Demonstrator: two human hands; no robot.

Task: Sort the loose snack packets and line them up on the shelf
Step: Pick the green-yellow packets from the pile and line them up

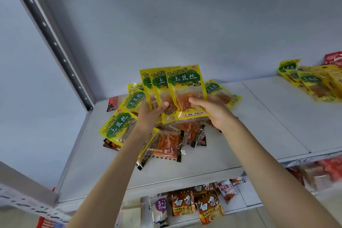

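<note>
The left hand (150, 112) has its thumb curled across the front of a fan of three yellow packets (174, 92), with the remaining fingers hidden behind them; the grip is closed on the lower left part of the fan. The right hand (212, 111) holds the same fan from the opposite side: its thumb lies on the clear window of the frontmost packet, and the other fingers wrap behind the lower right edge. The three packets are held upright above the shelf (259, 116), overlapped so that each green label shows in part, the frontmost one fully. Directly beneath and behind the hands lies a loose pile on the shelf surface. It includes further yellow packets of the same print, one (115, 126) tilted at the left near the shelf edge, one (222, 92) partly hidden behind the right hand. Clear packets with black end strips (166, 144) and orange contents lie at the front of the pile, overlapping each other. A dark red packet (112, 103) sits at the back left, near the perforated grey upright (55, 42). Well apart, at the far right of the shelf, a row of yellow packets (311, 81) leans together. On the lower shelf stand orange noodle bags (196, 203).
</note>
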